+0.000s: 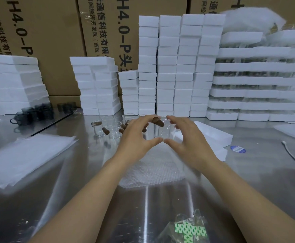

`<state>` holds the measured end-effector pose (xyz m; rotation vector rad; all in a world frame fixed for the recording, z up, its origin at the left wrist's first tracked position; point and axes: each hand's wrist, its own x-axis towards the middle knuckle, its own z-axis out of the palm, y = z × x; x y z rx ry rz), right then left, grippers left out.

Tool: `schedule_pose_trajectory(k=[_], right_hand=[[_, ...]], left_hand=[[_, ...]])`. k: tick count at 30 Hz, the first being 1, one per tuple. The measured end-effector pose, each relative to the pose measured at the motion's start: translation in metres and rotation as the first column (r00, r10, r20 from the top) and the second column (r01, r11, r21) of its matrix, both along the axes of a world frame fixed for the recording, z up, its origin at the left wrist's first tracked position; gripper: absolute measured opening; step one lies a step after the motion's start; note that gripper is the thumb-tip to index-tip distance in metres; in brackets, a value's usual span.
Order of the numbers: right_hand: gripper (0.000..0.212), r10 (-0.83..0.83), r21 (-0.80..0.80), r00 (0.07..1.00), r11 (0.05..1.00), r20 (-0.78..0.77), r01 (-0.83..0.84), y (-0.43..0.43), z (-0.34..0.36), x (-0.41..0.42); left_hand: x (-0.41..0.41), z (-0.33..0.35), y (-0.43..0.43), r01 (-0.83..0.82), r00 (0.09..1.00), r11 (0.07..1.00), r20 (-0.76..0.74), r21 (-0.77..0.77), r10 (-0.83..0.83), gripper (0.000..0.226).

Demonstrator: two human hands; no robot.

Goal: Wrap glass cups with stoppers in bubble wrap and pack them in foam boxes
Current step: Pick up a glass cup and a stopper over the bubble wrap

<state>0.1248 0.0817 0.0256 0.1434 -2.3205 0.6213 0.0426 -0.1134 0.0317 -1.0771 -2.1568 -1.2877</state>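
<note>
Your left hand (136, 135) and right hand (187, 137) both curl round glass cup (162, 133), above bubble wrap (152, 172). Watch stopper (158, 121) at rim: tilt, it may drop; slick glass could slip.

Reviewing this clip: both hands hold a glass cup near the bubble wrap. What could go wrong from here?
The glass cup is held only by fingertips of the left hand and right hand above the steel table; a slip could crack it.
The brown stopper looks tilted at its rim and might fall out.
The loose cups stand close behind the left hand, which might knock them.
</note>
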Motion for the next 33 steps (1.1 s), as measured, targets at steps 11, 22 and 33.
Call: schedule_pose_trajectory(k=[11,22,33], right_hand=[[0.081,0.009,0.0,1.0,1.0,-0.005,-0.009,-0.001,0.001,0.0],[0.063,0.007,-0.114,1.0,0.993,-0.017,-0.009,0.005,-0.001,-0.003],[0.084,0.033,-0.114,0.995,0.993,-0.095,-0.044,-0.008,0.006,0.003]], left_hand=[[-0.003,0.001,-0.003,0.068,0.992,0.996,0.106,0.065,-0.074,0.062],[-0.006,0.0,-0.005,0.006,0.995,1.0,0.095,0.024,-0.008,0.065],[0.001,0.0,-0.003,-0.02,0.994,0.996,0.111,0.081,0.011,0.068]])
